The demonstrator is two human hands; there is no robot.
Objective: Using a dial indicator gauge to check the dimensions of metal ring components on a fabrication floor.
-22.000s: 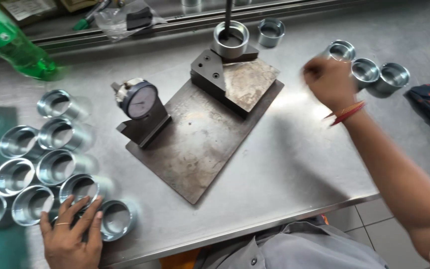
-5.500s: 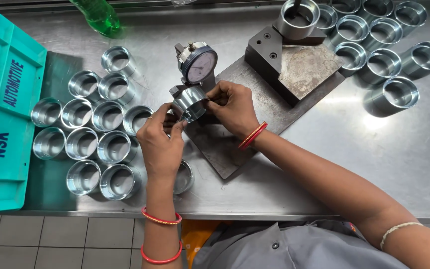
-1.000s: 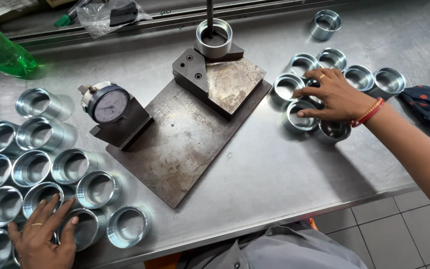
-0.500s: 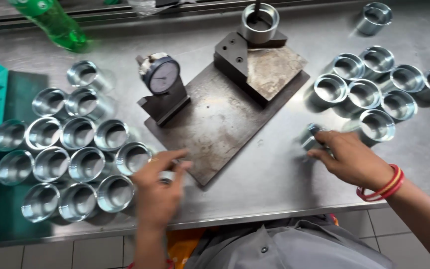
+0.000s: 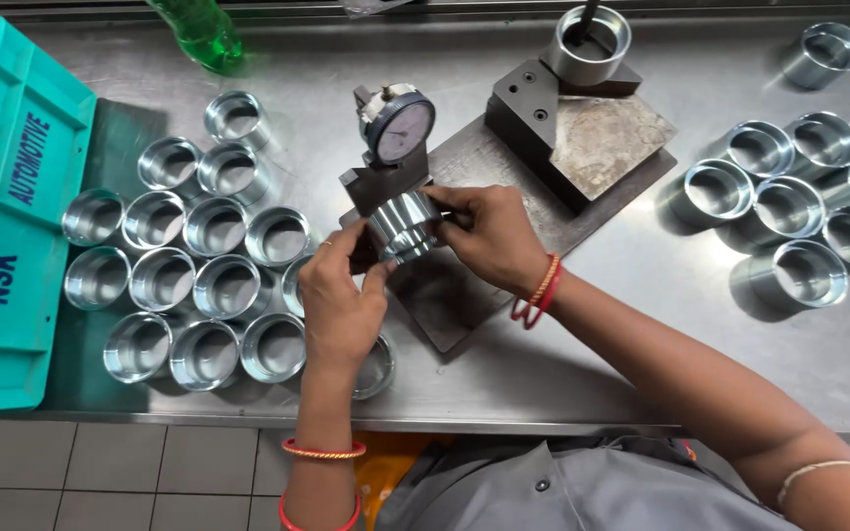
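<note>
Stainless steel bench [image 5: 563, 364] runs under everything you are working on, and at its middle you hold one shiny metal ring [image 5: 403, 224] up against the foot of the dial gauge [image 5: 398, 126], just above the dark steel plate [image 5: 464, 285]. Your left hand [image 5: 338, 295] pinches the ring's near side with thumb and fingertips, and your right hand [image 5: 489, 236] closes on its far side, so both hands are pressed on it at once. It looks like a solid machined part: stiff, probably heavy for its bulk, and smooth enough to slip, so your safest hold is likely across the outer wall with fingers opposite the thumb, clear of the polished rim. Behind the gauge a block on the plate carries another ring [image 5: 590, 41] with a rod standing in it. On your left a cluster of similar rings [image 5: 189, 265] stands mouth up beside a turquoise crate [image 5: 2, 226], and one more lies partly hidden under your left wrist. On your right a second group of rings [image 5: 799, 206] sits well apart, with a single one nearer the far corner. A green bottle [image 5: 199, 29] lies at the back edge.
</note>
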